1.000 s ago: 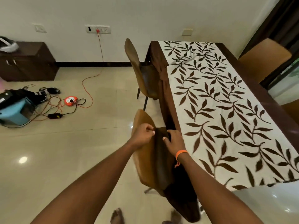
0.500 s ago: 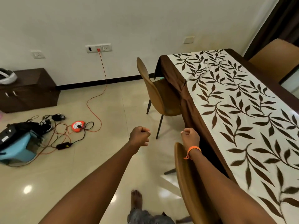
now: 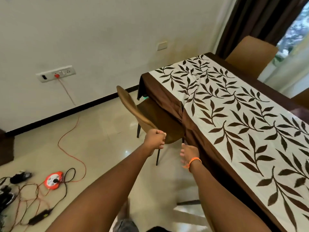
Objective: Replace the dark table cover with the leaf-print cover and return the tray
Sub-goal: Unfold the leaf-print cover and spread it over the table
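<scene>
The leaf-print cover [image 3: 234,118], cream with dark brown leaves, lies spread along the table top. Dark brown cloth [image 3: 212,158] hangs down the table's near side and is bunched in folds where it drapes onto a chair seat. My left hand [image 3: 155,139] is curled into a fist in front of the near end of the brown chair's back [image 3: 132,106]; I see nothing in it. My right hand [image 3: 189,152], with an orange wristband, has loose fingers pointing down right beside the hanging brown cloth. No tray is in view.
Another tan chair [image 3: 249,56] stands at the table's far side by dark curtains. On the floor at left lie an orange extension reel [image 3: 53,180], tangled cables and a black adapter [image 3: 39,216]. An orange cord runs up to a wall socket [image 3: 56,75]. Glossy tile floor lies between.
I moved along the table's side toward the far chair. My hands left the near chair and the dark cloth on it; my right hand went from a fist to loose fingers.
</scene>
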`<state>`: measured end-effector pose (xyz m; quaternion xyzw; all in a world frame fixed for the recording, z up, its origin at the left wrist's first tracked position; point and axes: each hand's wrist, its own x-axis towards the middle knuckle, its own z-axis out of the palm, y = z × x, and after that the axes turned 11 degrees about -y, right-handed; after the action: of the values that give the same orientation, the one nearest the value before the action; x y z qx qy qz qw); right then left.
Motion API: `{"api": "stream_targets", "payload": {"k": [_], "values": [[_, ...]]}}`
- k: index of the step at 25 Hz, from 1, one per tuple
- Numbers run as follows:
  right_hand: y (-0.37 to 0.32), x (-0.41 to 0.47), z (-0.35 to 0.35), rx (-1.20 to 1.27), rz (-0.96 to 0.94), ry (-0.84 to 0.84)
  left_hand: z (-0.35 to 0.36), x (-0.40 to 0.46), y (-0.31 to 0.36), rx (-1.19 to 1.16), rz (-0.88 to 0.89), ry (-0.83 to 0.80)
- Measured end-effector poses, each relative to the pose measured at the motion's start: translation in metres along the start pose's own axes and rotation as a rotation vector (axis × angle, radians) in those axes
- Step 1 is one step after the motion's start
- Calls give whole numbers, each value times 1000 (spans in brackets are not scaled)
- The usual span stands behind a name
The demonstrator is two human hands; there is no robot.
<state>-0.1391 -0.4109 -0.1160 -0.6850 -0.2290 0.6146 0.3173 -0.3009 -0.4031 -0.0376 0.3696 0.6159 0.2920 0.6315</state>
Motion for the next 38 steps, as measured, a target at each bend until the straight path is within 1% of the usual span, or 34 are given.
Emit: {"api": "stream_targets", "payload": {"k": [2,3,4,6,7,8,9,10,13,17,20,22,25,27,29,31,32,34,36,37,38], "values": [[-19,30,17,328,120,-60,-8,54,25,-59,-6,-60],[-29,35,21,453,150,-81,-12,70,31,-102,-18,-49],[-34,54,26,624,175,-52,-14,103,40,-117,-58,-98],[-44,73,33,882,192,16,-17,139,54,-173,-136,-158],[-50,87,40,1011,204,74,-22,167,63,-187,-201,-213],[-51,89,44,1081,212,105,-25,175,65,-208,-248,-202],[-58,106,49,1183,205,147,-24,201,76,-198,-302,-228],[-64,114,54,1237,191,166,-25,217,84,-200,-325,-231],[-70,142,55,1359,134,290,-13,261,95,-228,-430,-254],[-58,172,48,1402,127,414,6,309,93,-204,-536,-254],[-42,178,44,1317,161,485,11,337,91,-260,-528,-195],[-27,171,40,1295,183,537,15,342,83,-226,-533,-140],[-14,155,38,1339,144,528,-1,333,66,-242,-555,-69],[-12,150,45,1408,114,496,-23,327,63,-200,-566,4],[-7,146,57,1431,137,459,-44,331,58,-143,-582,97],[2,146,67,1404,208,450,-55,335,61,-111,-574,64],[6,144,68,1375,247,461,-55,337,64,-100,-578,33],[12,139,70,1275,344,481,-53,338,74,-78,-631,25],[11,134,69,1165,375,538,-51,337,79,-51,-657,-14],[7,133,66,1054,351,624,-47,335,82,-6,-622,-49],[1,133,63,884,309,757,-45,331,81,113,-540,-75]]}}
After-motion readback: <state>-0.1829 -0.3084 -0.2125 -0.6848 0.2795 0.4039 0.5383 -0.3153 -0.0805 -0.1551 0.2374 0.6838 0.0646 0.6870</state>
